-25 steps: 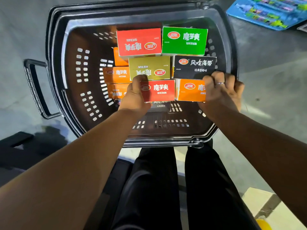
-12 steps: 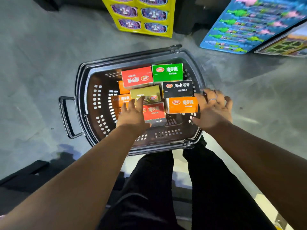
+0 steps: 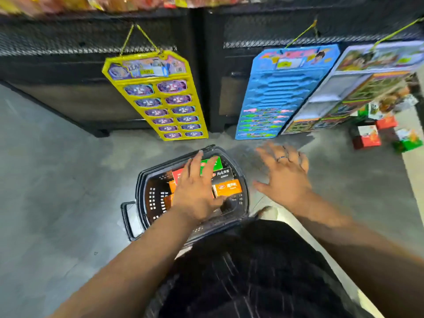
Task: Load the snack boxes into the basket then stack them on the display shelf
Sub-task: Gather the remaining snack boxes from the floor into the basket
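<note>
Both grips are apart and hold nothing: the left hand (image 3: 195, 191) hangs flat, fingers spread, over the snack boxes (image 3: 228, 187) in the basket (image 3: 139, 187). Motion blur hides whether it touches them. The right hand (image 3: 284, 177), a ring on one finger, is splayed in the air just right of the basket.

The basket sits on the floor (image 3: 57, 180) in front of the person's legs. It holds a packed layer of boxes, with green, black and orange tops showing beside the left hand.

Beyond the basket a dark shelf (image 3: 91, 31) rises, with a yellow card (image 3: 158, 97) and a blue card (image 3: 275, 92) hung from its front. Loose cartons (image 3: 366, 136) lie on the floor well to the basket's right.

Loading looks about finished, and the stacking step has not begun. The next move probably calls for a hand on the basket's handle (image 3: 126, 221) at its left side, or on a top box to lift it toward the shelf.
</note>
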A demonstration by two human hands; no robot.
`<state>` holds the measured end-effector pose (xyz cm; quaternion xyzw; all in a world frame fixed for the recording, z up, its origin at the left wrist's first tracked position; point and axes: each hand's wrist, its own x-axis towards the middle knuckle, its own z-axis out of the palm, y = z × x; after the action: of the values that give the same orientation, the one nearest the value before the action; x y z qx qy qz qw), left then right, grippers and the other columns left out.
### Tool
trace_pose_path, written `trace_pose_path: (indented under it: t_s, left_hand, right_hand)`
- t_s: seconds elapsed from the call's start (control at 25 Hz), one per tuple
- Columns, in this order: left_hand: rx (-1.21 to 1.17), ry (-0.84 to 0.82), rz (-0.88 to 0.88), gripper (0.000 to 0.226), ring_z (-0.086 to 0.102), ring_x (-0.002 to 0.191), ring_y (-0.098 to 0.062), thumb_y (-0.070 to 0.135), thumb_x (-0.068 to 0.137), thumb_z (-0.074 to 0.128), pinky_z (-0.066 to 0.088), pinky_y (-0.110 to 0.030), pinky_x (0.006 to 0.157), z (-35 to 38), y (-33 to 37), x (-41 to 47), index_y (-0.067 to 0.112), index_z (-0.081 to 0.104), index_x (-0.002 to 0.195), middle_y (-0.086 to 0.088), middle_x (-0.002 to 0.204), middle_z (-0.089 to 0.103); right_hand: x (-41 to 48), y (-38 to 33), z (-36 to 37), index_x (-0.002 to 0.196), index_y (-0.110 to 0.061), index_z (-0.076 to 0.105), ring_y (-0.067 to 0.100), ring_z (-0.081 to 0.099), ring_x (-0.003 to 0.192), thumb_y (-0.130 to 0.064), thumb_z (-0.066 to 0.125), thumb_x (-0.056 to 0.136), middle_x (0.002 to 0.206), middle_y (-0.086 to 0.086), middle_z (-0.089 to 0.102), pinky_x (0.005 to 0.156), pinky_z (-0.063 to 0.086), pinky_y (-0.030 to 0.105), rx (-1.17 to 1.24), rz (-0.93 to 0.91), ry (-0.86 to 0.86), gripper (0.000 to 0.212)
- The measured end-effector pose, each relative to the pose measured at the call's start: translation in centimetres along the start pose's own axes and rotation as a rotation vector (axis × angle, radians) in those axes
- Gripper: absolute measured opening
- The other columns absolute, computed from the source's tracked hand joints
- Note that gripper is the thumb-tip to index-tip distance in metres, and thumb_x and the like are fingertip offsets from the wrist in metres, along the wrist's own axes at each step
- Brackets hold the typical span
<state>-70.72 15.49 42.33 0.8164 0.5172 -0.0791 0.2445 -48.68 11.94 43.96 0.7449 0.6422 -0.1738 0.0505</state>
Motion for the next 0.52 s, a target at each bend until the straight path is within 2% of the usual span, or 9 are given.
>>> trace_pose_path:
  t_s: [0.08,0.2,0.28,0.36,0.48,0.52]
  left_hand:
    - [-0.015,0.056,0.051,0.101,0.011,0.148,-0.031,0.059,0.080,0.066,0.013,-0.040,0.122,-3.7,2.7,-1.9,0.029,0.006,0.155,-0.005,0.163,-0.003]
    - [0.030,0.143,0.179,0.101,0.023,0.144,-0.033,0.056,0.075,0.070,0.023,-0.043,0.117,-7.1,6.8,-4.2,0.027,0.016,0.154,-0.008,0.161,0.011]
    - [0.081,0.131,0.209,0.101,0.018,0.147,-0.030,0.059,0.076,0.068,0.024,-0.042,0.118,-8.7,9.9,-4.3,0.030,0.012,0.155,-0.005,0.162,0.009]
    - [0.152,0.126,0.237,0.101,0.014,0.149,-0.028,0.064,0.076,0.063,0.019,-0.042,0.121,-9.0,13.3,-3.6,0.031,0.009,0.155,-0.003,0.162,0.010]
    - [0.186,0.171,0.289,0.100,0.030,0.144,-0.033,0.066,0.068,0.062,0.027,-0.048,0.118,-9.3,19.7,-2.5,0.028,0.020,0.151,-0.008,0.156,0.032]
    - [0.190,0.175,0.307,0.100,0.030,0.143,-0.033,0.068,0.067,0.061,0.027,-0.048,0.118,-9.1,22.5,-2.0,0.030,0.018,0.149,-0.007,0.155,0.034]
  right_hand:
    - [-2.7,0.6,-3.5,0.150,-0.034,0.032,0.036,0.020,0.145,-0.059,0.073,0.073,0.161,-0.003,0.024,0.115,0.011,0.056,0.026,0.025,0.070,0.091]
    - [-6.5,2.6,-6.9,0.142,-0.034,0.039,0.040,0.041,0.133,-0.060,0.082,0.058,0.151,0.002,0.043,0.106,0.027,0.063,0.015,0.022,0.252,0.098]
    - [-8.4,4.8,-8.7,0.139,-0.035,0.040,0.039,0.047,0.129,-0.061,0.085,0.052,0.147,0.002,0.048,0.102,0.032,0.063,0.020,0.055,0.311,0.100]
    - [-10.0,7.7,-10.4,0.139,-0.036,0.044,0.038,0.047,0.128,-0.063,0.082,0.052,0.147,0.001,0.047,0.101,0.033,0.062,0.023,0.105,0.312,0.099]
    - [-12.6,12.8,-12.6,0.144,-0.038,0.041,0.036,0.040,0.135,-0.068,0.076,0.059,0.153,-0.001,0.039,0.107,0.027,0.059,0.003,0.166,0.261,0.097]
    - [-13.7,15.3,-13.3,0.147,-0.040,0.036,0.034,0.034,0.139,-0.070,0.072,0.062,0.156,-0.002,0.033,0.109,0.023,0.058,0.017,0.185,0.245,0.097]
